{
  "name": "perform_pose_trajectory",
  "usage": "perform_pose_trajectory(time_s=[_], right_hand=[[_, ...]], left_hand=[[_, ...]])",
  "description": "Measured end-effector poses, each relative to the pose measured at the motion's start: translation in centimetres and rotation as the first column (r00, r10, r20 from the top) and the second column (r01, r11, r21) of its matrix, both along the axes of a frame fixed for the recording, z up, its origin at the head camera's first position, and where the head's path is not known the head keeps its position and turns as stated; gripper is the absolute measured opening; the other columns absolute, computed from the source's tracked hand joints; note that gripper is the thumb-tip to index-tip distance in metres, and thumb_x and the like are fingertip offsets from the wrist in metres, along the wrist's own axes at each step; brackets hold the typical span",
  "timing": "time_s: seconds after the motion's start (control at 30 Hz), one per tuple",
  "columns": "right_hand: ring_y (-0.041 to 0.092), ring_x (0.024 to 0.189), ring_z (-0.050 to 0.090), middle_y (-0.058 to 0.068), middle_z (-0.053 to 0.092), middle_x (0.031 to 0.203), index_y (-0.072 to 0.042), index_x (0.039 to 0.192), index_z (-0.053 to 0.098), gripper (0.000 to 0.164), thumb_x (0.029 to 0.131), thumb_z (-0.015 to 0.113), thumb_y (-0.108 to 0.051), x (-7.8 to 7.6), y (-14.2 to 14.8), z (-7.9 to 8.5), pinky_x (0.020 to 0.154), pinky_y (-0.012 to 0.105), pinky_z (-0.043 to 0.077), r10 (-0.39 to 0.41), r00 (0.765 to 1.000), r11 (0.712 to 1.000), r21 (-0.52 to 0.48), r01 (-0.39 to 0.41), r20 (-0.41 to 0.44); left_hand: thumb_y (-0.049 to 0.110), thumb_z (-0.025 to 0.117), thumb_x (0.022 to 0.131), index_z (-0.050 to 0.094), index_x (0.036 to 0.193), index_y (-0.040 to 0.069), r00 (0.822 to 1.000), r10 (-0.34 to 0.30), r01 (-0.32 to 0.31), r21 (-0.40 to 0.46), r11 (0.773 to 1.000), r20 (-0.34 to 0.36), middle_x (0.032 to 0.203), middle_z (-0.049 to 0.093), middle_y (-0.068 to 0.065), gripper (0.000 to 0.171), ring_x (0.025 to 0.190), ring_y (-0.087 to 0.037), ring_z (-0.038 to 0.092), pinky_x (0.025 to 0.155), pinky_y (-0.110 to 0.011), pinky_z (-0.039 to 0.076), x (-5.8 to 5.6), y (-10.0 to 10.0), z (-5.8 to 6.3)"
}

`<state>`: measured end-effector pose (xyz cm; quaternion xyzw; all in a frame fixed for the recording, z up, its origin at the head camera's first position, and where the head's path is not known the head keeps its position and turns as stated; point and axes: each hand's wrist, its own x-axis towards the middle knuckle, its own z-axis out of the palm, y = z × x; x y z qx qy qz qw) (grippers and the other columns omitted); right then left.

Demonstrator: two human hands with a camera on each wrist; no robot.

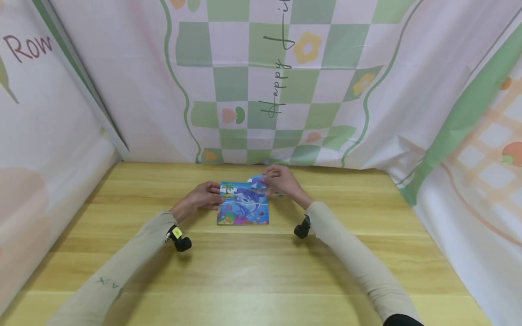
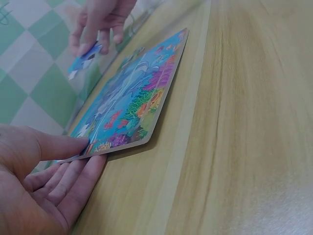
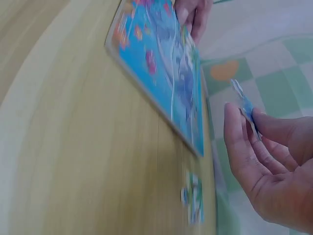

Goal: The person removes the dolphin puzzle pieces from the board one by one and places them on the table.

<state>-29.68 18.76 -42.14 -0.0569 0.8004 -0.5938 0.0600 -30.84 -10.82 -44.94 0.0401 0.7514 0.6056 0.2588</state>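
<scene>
A jigsaw puzzle [image 1: 244, 209] with a dolphin and coral picture lies on the table in the head view. My left hand [image 1: 200, 195] pinches its left edge; in the left wrist view the thumb is on top and the fingers [image 2: 73, 188] are underneath. Above the puzzle's far right part, my right hand [image 1: 283, 182] pinches a blue puzzle piece [image 1: 256, 181] between thumb and fingertips. The right wrist view shows this held piece [image 3: 248, 110] edge-on, raised off the puzzle. A second, loose piece [image 3: 195, 198] lies on the table just past the puzzle's right side.
The wooden table [image 1: 253, 267] ends at a checked cloth [image 1: 269, 90] hanging close behind the puzzle. Cloth walls also stand at left and right. A small black camera is strapped to each wrist.
</scene>
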Motion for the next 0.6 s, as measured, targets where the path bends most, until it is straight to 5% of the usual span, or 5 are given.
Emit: perform_pose_trajectory(time_s=[0.27, 0.6], right_hand=[[0.024, 0.076, 0.074, 0.033, 0.071, 0.113, 0.011, 0.125, 0.062, 0.030, 0.101, 0.068, -0.005, 0.4, 3.9, 0.5, 0.071, 0.044, 0.070, -0.007, 0.999, 0.995, 0.100, 0.011, -0.041], [0.019, 0.077, 0.072, 0.023, 0.075, 0.107, 0.011, 0.126, 0.061, 0.035, 0.102, 0.069, -0.012, 0.3, 8.6, 0.6, 0.070, 0.033, 0.068, -0.077, 0.997, 0.963, 0.255, 0.081, -0.027]], left_hand=[[-0.003, 0.068, 0.097, 0.036, 0.154, -0.005, 1.000, -0.013, 0.013, 0.010, 1.000, 0.010, 0.151, 0.044, -0.025, 0.066, 0.100, -0.019, 0.065, 0.086, -0.026, 0.066, 0.0, -0.1, 0.0], [-0.002, 0.069, 0.096, 0.036, 0.155, -0.004, 1.000, -0.007, 0.007, 0.010, 1.000, 0.001, 0.152, 0.044, -0.025, 0.067, 0.101, -0.019, 0.066, 0.089, -0.028, 0.066, 0.0, -0.1, -0.2]])
